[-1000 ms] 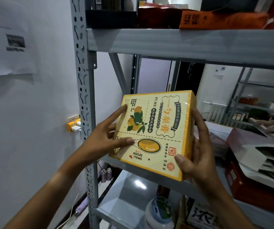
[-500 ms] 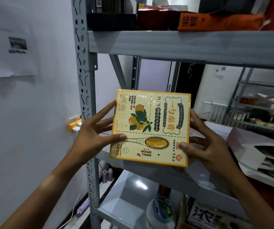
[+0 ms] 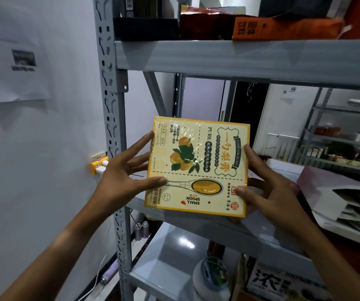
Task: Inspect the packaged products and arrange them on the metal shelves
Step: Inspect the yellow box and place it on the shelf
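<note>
Both hands hold the yellow box (image 3: 197,166) by its side edges — the left hand (image 3: 123,178) with its thumb laid over the printed face and fingers spread behind the left edge, the right hand (image 3: 270,187) with its thumb on the lower right corner and fingers reaching behind. It is a flat, near-square carton sealed in glossy film, held upright with its face toward the camera, just above the front lip of the middle shelf (image 3: 229,230) of the grey metal rack. It looks light and stiff, though the film is probably slippery, so gripping at opposite edges seems the safest hold; pressing the broad face might dent it. Its print reads sideways and upside down, so the box's top seems to point down and to the right — the longer side looks roughly horizontal, though I cannot be sure. Above the box, an upper shelf (image 3: 239,59) carries dark and orange packages (image 3: 283,29); to its right lies a pale open carton (image 3: 337,192).
</note>
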